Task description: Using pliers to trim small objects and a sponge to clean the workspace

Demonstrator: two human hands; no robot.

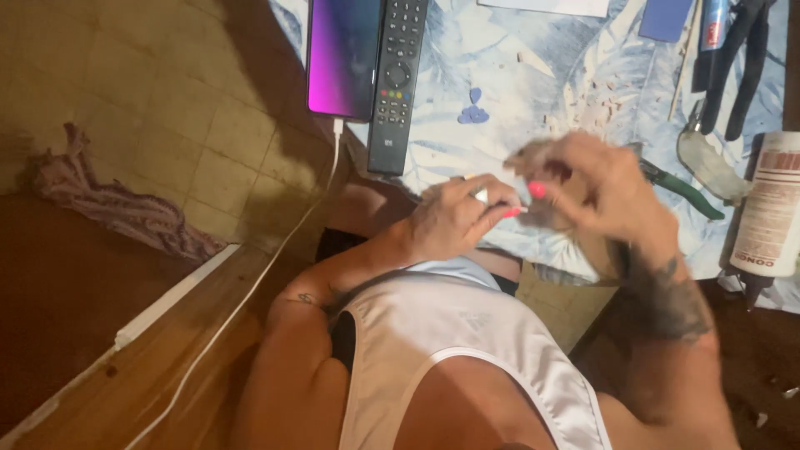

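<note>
Hands (467,218) together just past table edge (558,268).

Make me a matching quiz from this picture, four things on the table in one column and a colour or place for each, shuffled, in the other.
Things:
1. phone
2. remote control
3. pliers
4. sealant cartridge

Descriptions:
A. green handles, just beyond the right hand
B. black, with rows of buttons
C. at the table's right edge, nozzle pointing toward the person
D. lit screen, white cable plugged in

Pairs: 1-D, 2-B, 3-A, 4-C
</note>
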